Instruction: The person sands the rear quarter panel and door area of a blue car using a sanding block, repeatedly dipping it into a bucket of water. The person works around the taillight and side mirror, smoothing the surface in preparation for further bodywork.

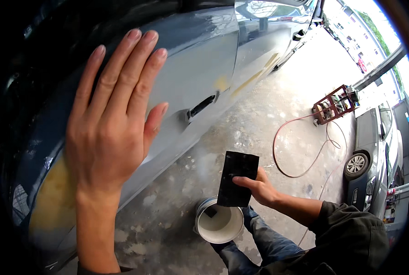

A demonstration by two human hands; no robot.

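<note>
My left hand point(112, 123) is stretched out flat over the car's side panel point(177, 87), fingers extended and thumb apart. Whether its palm touches the panel I cannot tell. The panel is dull grey with dark blue patches, and a yellowish filler patch point(53, 201) shows beside my left wrist. A black door handle point(201, 106) sits in the grey area. Away from the car, my right hand point(258, 184) grips a black sheet of sandpaper point(238, 172), thumb on its face. Below it stands a white bucket point(198, 222) with pale cloudy liquid and a dark piece inside.
A reddish hose point(274, 151) loops over the stained concrete floor point(158, 215) by a wheeled rack point(335, 105) of supplies. A silver car point(369, 137) is parked at the right. My legs point(268, 233) are close to the bucket.
</note>
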